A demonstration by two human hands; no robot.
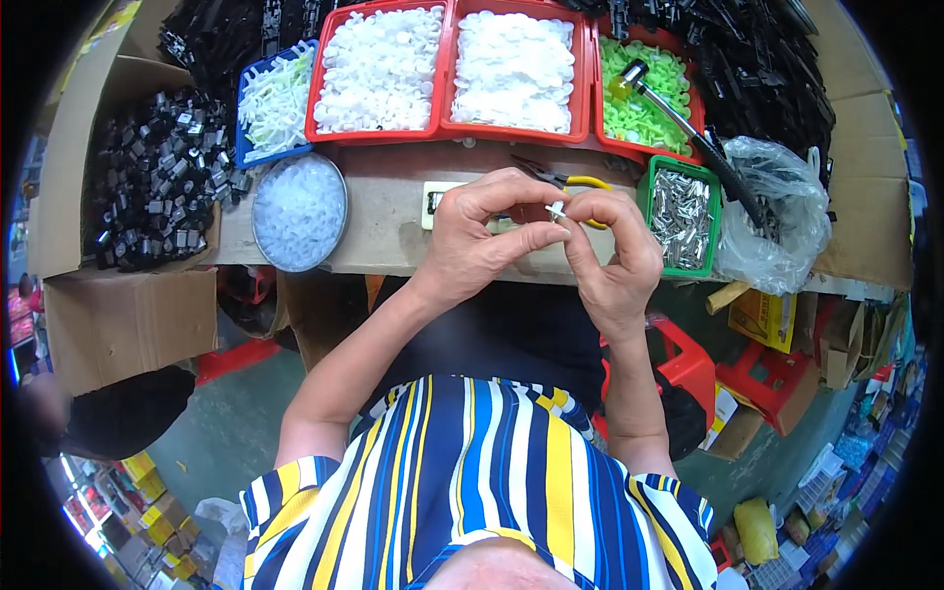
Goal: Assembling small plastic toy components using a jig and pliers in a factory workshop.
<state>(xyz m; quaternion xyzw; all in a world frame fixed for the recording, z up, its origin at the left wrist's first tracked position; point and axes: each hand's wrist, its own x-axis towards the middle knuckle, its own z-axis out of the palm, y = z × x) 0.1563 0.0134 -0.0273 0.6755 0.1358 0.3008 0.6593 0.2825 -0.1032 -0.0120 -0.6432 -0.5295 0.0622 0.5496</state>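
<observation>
Over the front of the workbench, my left hand and my right hand meet fingertip to fingertip. Pinched between them is a small white plastic part, partly hidden by the fingers; a metallic bit seems to show at its lower end. Both hands are closed on it with thumb and forefinger. Just beyond the left hand, a cream block with a dark slot lies on the bench. Behind the hands rest pliers with yellow handles, partly covered by my fingers.
Red trays of white discs line the back, beside a blue tray of pale strips and a red tray of green parts. A round tin holds translucent pieces; a green tray holds metal parts. A plastic bag sits right.
</observation>
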